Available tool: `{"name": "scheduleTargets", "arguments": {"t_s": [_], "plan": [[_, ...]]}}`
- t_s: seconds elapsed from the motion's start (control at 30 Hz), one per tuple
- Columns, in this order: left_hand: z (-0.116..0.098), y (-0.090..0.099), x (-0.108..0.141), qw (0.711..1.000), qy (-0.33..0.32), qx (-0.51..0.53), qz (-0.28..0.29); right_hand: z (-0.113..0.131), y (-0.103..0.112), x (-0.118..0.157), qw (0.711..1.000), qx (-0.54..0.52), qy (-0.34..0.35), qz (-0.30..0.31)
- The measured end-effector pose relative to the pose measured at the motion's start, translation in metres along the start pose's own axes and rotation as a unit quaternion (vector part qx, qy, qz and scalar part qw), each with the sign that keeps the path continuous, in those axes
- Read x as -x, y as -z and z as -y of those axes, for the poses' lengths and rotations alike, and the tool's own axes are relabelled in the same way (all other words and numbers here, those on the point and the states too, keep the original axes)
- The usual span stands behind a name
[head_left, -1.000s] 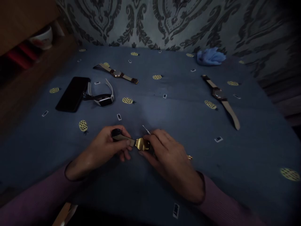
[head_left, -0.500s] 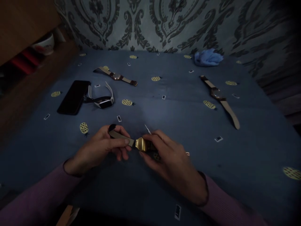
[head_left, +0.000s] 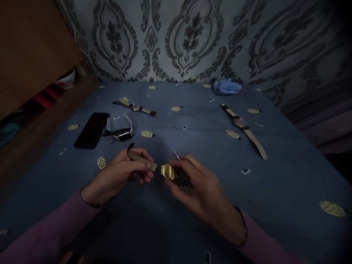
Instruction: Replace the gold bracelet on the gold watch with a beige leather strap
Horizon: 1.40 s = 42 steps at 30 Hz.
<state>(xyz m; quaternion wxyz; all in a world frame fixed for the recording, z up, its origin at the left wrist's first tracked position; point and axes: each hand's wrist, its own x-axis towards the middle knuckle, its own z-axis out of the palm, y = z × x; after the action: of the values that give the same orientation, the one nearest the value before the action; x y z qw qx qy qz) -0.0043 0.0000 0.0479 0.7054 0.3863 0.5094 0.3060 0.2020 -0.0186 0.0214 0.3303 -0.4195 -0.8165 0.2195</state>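
Observation:
My left hand (head_left: 121,172) is closed on a beige watch strap (head_left: 140,158), its dark end curling up past the fingers. My right hand (head_left: 202,190) grips a gold watch case (head_left: 169,171) between thumb and fingers, back side up. A thin pointed metal tool (head_left: 176,154) sticks out from behind the right fingers; most of it is hidden. A narrow gap lies between the strap's end and the case's lugs. Whether a strap is attached on the case's far side is hard to make out under my hand.
Two strapped watches lie on the patterned blue tablecloth, one brown-and-beige watch (head_left: 136,108) at the back left and another watch (head_left: 239,123) at the right. A black phone (head_left: 92,130) and a white smartwatch (head_left: 125,135) are at left. A blue cloth (head_left: 227,87) sits by the wall.
The strap and watch case have come slightly further apart, with my right hand shifting a little to the right. The camera view has tilted upward, showing more of the wall.

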Motion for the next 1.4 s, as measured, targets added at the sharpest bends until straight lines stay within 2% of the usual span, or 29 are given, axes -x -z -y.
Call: {"name": "scheduleTargets", "arguments": {"t_s": [0.13,0.23,0.37,0.47,0.57,0.67,0.7,0.83,0.97,1.03,1.13,1.2,1.4], "plan": [[-0.002,-0.008,-0.004,0.999,-0.039,-0.001,0.001,-0.002,0.004,-0.003,1.0,-0.004,-0.016,-0.027],[0.008,-0.009,-0.01,0.999,-0.046,0.025,-0.002,-0.009,0.003,-0.003,1.0,0.002,-0.013,-0.026],[0.023,-0.003,-0.019,0.998,-0.041,0.047,-0.028,-0.022,-0.001,-0.004,0.998,0.02,0.022,-0.054],[0.027,0.001,-0.02,0.997,-0.052,0.045,-0.03,-0.028,-0.006,-0.004,0.998,0.032,0.04,-0.046],[0.028,0.0,-0.02,0.997,-0.059,0.045,-0.028,-0.033,-0.011,-0.002,0.998,0.05,0.036,0.002],[0.028,0.0,-0.019,0.996,-0.066,0.046,-0.031,-0.038,-0.016,0.0,0.998,0.054,0.041,0.005],[0.028,0.002,-0.018,0.996,-0.067,0.046,-0.034,-0.039,-0.018,-0.001,0.997,0.055,0.045,-0.018],[0.019,0.02,-0.005,0.993,-0.082,0.045,-0.066,-0.034,-0.027,-0.008,0.998,0.036,0.048,-0.013],[0.001,0.048,0.02,0.978,-0.121,0.009,-0.17,-0.014,-0.04,-0.023,0.996,0.028,0.06,0.062],[-0.004,0.061,0.03,0.974,-0.119,-0.001,-0.193,-0.002,-0.046,-0.031,0.996,0.04,0.046,0.07],[-0.002,0.071,0.035,0.977,-0.107,-0.016,-0.182,0.007,-0.051,-0.042,0.992,0.072,0.042,0.095],[0.005,0.07,0.032,0.981,-0.1,-0.013,-0.167,0.004,-0.049,-0.045,0.989,0.117,0.04,0.08],[0.021,0.045,0.009,0.994,-0.076,-0.007,-0.073,-0.021,-0.026,-0.036,0.977,0.204,0.048,0.029]]}}
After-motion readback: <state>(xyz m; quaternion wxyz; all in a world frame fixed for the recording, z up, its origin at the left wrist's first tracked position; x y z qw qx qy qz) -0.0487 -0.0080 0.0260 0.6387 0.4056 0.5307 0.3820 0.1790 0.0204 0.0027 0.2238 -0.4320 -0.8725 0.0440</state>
